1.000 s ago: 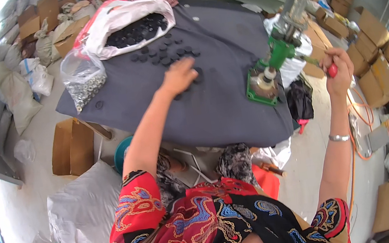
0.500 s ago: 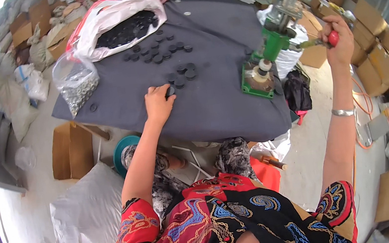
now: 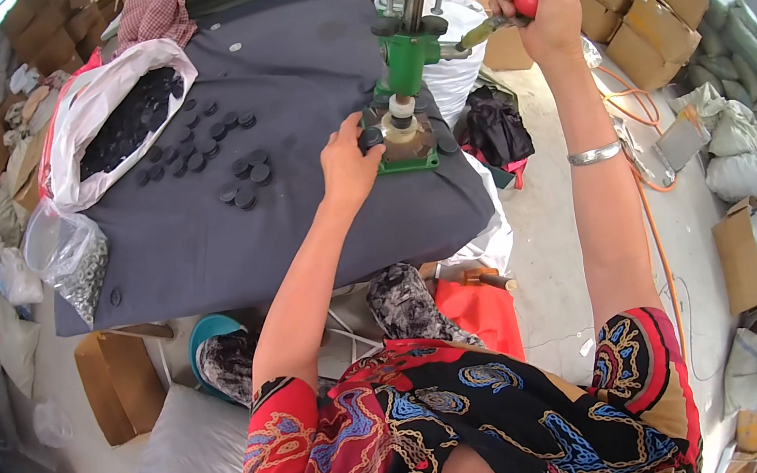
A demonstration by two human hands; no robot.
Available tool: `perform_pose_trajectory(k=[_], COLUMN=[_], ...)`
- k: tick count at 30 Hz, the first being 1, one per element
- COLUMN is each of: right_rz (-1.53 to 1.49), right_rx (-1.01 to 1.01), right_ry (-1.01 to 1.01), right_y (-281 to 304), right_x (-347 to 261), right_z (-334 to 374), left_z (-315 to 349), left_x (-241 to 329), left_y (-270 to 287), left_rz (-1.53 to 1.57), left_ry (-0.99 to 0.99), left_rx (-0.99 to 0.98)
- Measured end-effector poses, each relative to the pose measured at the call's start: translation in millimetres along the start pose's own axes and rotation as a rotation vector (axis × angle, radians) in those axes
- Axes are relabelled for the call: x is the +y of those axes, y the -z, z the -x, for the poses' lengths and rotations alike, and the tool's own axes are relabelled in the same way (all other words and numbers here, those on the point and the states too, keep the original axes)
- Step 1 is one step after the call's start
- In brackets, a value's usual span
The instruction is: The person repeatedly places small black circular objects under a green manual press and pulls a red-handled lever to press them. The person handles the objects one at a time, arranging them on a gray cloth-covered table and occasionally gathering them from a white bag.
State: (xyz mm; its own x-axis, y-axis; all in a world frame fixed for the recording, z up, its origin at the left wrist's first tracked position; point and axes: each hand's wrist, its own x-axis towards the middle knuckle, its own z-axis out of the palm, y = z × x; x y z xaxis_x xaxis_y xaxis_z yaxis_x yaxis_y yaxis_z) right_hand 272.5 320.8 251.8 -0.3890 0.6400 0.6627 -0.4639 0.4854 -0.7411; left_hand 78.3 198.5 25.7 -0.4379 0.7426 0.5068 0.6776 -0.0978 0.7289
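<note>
A green hand press point(image 3: 406, 64) stands at the table's right end, its plunger over a metal base. My right hand point(image 3: 547, 4) is closed around the red knob point(image 3: 526, 0) of its lever, which is raised. At the left edge of the base, my left hand point(image 3: 348, 165) pinches a round black disc point(image 3: 372, 138) between thumb and fingers. Left of that hand lies a small cluster of black discs point(image 3: 245, 198), with several more farther back. An open white plastic bag point(image 3: 76, 179) with a heap of black discs lies at the far left.
Dark grey cloth covers the table point(image 3: 206, 257). On its left edge sit a clear bag of small metal parts point(image 3: 80, 271) and a black ring point(image 3: 115, 295). Behind lies a checked cloth point(image 3: 153, 16). Cardboard boxes point(image 3: 651, 27) and an orange hose point(image 3: 655, 239) are on the right-hand floor.
My left hand has carried the black disc from the loose discs rightward to the press base. My right hand stays on the knob. The view has turned to the right.
</note>
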Motion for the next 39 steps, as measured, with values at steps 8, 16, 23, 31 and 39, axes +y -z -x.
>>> perform_pose_trajectory(k=[8,16,23,31,39], right_rz=[-0.009,0.010,-0.001,0.007,0.124], right_rx=[0.012,-0.030,0.002,-0.032,-0.037], right_ry=[0.017,0.058,0.077,0.051,0.209], right_y=[0,1,1,1,-3], right_x=[-1,2,9,3,27], right_z=[2,21,56,33,97], left_z=[-25,-34,-36,-40,-35], left_x=[0,0,14,9,-4], left_y=[-38,-54,-54,-60,-54], left_rz=[-0.097,0.019,0.049,0.001,0.085], left_ry=[-0.056,0.085,0.159,0.152,0.107], left_rx=[-0.025,-0.043,-0.070,-0.056,-0.010])
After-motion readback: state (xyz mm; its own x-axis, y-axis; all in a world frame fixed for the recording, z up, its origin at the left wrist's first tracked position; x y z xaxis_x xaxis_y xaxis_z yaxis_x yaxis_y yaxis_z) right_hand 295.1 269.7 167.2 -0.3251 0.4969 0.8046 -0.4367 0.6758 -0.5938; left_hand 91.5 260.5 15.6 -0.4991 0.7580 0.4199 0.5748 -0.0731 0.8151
